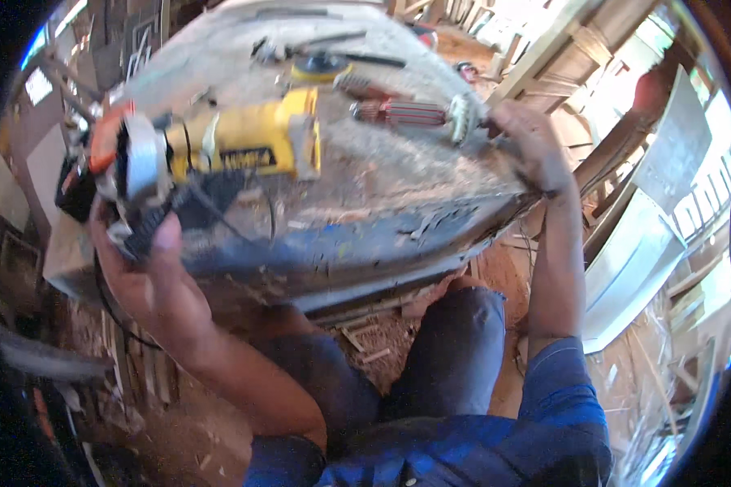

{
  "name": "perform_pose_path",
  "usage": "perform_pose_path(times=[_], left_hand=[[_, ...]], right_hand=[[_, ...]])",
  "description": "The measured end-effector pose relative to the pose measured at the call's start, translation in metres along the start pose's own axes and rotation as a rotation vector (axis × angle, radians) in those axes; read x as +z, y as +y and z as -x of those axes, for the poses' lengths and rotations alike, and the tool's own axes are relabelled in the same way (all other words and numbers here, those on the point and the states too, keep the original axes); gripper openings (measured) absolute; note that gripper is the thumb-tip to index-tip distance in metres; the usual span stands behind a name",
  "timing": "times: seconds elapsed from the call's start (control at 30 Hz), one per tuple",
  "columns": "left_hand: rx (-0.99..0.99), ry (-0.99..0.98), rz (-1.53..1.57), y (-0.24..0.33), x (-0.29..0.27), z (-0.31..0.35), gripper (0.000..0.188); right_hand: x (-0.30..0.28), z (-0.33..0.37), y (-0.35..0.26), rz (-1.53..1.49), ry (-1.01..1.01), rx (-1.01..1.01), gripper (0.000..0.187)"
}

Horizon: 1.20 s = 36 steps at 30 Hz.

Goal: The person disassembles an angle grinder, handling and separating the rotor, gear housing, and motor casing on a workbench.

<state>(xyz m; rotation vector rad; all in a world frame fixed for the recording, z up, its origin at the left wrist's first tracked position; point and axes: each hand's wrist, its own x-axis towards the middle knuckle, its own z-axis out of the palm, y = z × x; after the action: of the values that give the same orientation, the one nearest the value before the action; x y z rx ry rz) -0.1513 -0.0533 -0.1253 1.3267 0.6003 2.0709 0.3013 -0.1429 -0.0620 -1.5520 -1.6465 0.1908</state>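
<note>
At the left of the worktable, my left hand (158,280) is closed around a black ribbed piece (148,230), its thumb laid over the side. Just behind it lies a yellow power tool body (248,142) with a pale metal ring and orange part at its left end; blur hides whether the pieces are joined. On the right, my right hand (532,146) has its fingers closed at the shaft end of a motor armature (410,113) with reddish windings and a pale fan. The fingertips are smeared by motion. A thin dark cord (272,209) hangs near the tool.
Farther back on the worn worktable (365,183) lie a yellow-and-black disc (321,65), a dark long-handled tool (374,59) and small bits. Wooden frames (589,49) and a pale panel (638,268) stand at the right. Wood scraps (374,355) litter the floor below.
</note>
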Motion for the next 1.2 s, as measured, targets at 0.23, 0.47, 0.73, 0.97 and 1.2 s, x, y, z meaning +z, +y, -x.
perform_pose_path(times=[0.23, 0.47, 0.73, 0.97, 1.2], left_hand=[[0.024, -0.067, -0.123, -0.007, 0.009, 0.009, 0.067], [-0.054, 0.023, -0.079, -0.013, -0.011, 0.013, 0.075], [0.067, -0.071, -0.025, -0.023, 0.015, 0.03, 0.075], [0.104, -0.213, -0.229, -0.023, 0.039, 0.036, 0.075], [0.17, -0.236, -0.378, -0.042, 0.002, 0.017, 0.078]], right_hand=[[-0.006, 0.013, -0.025, 0.129, 0.006, -0.05, 0.04], [0.001, 0.007, -0.016, 0.027, 0.0, -0.037, 0.039], [-0.005, 0.007, -0.015, -0.024, -0.03, -0.067, 0.041], [-0.01, 0.011, -0.009, 0.019, -0.031, -0.07, 0.04], [0.002, 0.002, -0.005, -0.038, -0.047, -0.1, 0.039]])
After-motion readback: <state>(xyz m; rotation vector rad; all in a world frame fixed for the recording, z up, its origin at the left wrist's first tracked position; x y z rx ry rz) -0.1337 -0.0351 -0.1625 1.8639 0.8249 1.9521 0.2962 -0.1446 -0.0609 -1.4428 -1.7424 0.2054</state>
